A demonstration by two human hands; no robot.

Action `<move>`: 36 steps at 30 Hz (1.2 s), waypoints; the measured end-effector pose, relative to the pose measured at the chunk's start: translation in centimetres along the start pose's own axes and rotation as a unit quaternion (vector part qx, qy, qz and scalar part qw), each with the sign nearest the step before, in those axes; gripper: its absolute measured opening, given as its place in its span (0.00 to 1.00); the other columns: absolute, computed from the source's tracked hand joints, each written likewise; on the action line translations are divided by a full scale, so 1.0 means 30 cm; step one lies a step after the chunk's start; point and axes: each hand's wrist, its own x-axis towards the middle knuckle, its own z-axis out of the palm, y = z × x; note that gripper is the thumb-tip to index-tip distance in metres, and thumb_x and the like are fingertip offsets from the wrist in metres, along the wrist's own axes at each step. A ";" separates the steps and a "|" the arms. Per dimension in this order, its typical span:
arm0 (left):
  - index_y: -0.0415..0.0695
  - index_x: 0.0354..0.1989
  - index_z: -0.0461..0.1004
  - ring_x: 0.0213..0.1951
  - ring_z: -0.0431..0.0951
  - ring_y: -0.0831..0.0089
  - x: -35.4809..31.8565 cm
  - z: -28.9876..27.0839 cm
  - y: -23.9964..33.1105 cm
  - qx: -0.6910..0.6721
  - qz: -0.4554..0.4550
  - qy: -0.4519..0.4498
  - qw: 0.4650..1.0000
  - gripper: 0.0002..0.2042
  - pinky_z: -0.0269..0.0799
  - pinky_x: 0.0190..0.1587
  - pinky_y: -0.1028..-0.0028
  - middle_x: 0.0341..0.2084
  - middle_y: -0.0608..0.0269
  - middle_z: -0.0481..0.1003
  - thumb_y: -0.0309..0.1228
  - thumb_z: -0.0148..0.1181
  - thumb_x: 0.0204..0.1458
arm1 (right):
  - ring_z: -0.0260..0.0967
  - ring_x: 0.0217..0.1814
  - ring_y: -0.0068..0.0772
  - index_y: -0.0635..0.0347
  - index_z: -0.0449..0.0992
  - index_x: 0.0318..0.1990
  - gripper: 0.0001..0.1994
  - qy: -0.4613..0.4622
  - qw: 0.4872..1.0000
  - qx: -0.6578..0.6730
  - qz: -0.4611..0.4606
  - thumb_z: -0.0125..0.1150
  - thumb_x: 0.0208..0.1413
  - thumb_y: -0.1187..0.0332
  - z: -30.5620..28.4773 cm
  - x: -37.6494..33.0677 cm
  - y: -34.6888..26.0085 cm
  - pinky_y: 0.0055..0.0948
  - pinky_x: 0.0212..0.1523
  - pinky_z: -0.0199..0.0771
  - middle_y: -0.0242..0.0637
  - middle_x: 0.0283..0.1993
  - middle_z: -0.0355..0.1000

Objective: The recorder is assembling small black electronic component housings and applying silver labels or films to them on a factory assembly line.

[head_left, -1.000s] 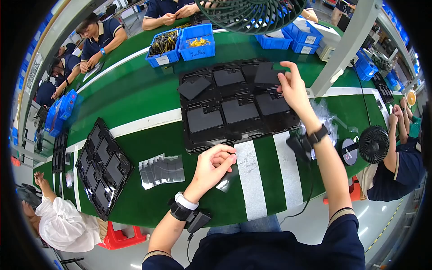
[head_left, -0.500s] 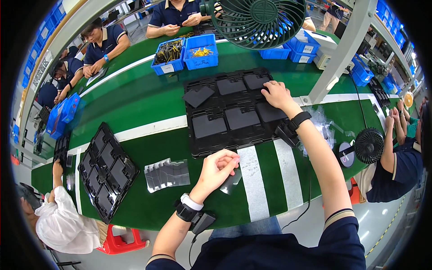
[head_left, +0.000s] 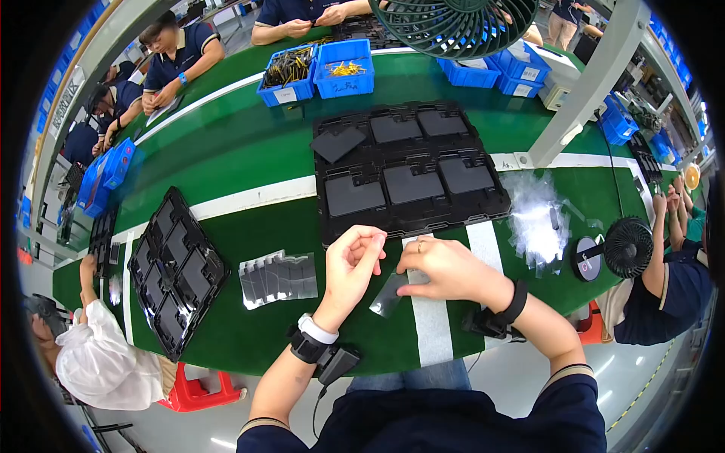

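Note:
On the green table in front of me lies a small dark strip of clear film (head_left: 386,298). My right hand (head_left: 453,270) is at its upper end, thumb and forefinger apart with the film's edge between or under them. Beside it, my left hand (head_left: 350,264) is closed in a pinch; anything in its fingertips is too small to make out. Just beyond both hands sits a black tray (head_left: 411,219) with flat dark panels in its pockets. One loose panel (head_left: 337,143) lies askew on its far left corner. Overlapping film strips (head_left: 278,279) are left of my left hand.
A second black tray (head_left: 177,260) stands at the left. Crumpled clear film (head_left: 538,223) is heaped at the right, near a small black fan (head_left: 628,247). A grey metal post (head_left: 585,94) rises behind it. Blue bins (head_left: 343,72) stand at the back; co-workers sit around.
My right hand has left the black tray's right side and come back toward me to the film strip beside my left hand. The left hand stays pinched, and the view has tilted slightly.

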 end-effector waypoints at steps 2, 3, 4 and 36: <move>0.36 0.35 0.71 0.19 0.66 0.86 0.000 -0.004 -0.005 -0.004 -0.001 -0.007 1.000 0.07 0.61 0.21 0.86 0.21 0.67 0.70 0.27 0.54 0.54 | 0.68 0.37 0.39 0.58 0.75 0.29 0.12 0.028 0.999 0.006 -0.018 0.66 0.40 0.61 0.044 -0.006 0.025 0.31 0.39 0.69 0.34 0.32 0.69; 0.36 0.35 0.71 0.19 0.66 0.86 -0.001 -0.004 -0.006 -0.003 -0.004 -0.007 1.000 0.07 0.61 0.21 0.86 0.21 0.67 0.70 0.27 0.54 0.54 | 0.67 0.37 0.39 0.58 0.75 0.29 0.12 0.056 0.998 0.010 -0.035 0.67 0.40 0.62 0.060 -0.008 0.036 0.31 0.40 0.68 0.33 0.32 0.68; 0.36 0.35 0.71 0.19 0.66 0.86 0.000 -0.006 -0.006 0.000 -0.008 -0.009 1.000 0.06 0.61 0.21 0.86 0.21 0.67 0.70 0.27 0.54 0.53 | 0.67 0.37 0.39 0.58 0.75 0.29 0.12 0.055 0.998 0.012 -0.035 0.67 0.40 0.62 0.064 -0.008 0.043 0.31 0.40 0.68 0.33 0.32 0.68; 0.37 0.34 0.70 0.27 0.72 0.84 -0.021 0.006 -0.014 0.010 -0.041 -0.138 0.990 0.04 0.67 0.30 0.84 0.25 0.68 0.72 0.21 0.57 0.50 | 0.67 0.28 0.22 0.62 0.75 0.31 0.05 0.212 0.909 0.351 0.065 0.61 0.47 0.71 0.071 -0.029 0.051 0.21 0.27 0.65 0.33 0.28 0.72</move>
